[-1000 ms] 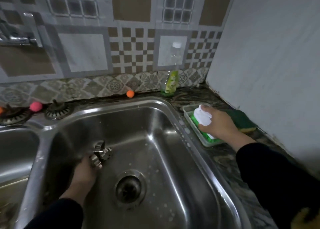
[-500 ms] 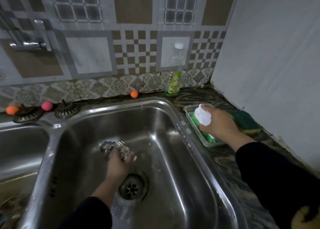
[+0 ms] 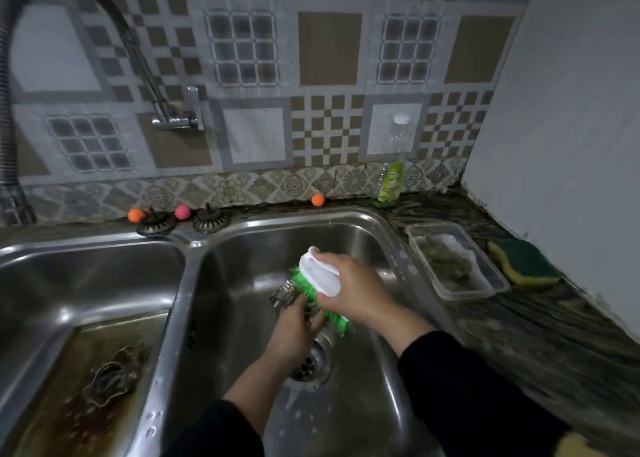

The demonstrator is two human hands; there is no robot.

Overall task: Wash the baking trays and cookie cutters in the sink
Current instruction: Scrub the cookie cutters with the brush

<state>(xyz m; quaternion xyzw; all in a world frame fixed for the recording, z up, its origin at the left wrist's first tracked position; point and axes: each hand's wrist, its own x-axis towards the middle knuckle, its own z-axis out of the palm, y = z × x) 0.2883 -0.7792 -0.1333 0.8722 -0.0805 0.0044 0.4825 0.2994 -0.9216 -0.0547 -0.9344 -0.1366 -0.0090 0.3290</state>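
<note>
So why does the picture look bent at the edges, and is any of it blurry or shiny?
Head view: the wide-angle lens bows the wall tiles and sink rim; dim light leaves the dark sleeves nearly featureless; bright glare streaks the steel basin; the right hand with the green brush is fairly sharp, but the cookie cutter in the left hand is soft and the countertop smears toward the corner.
</note>
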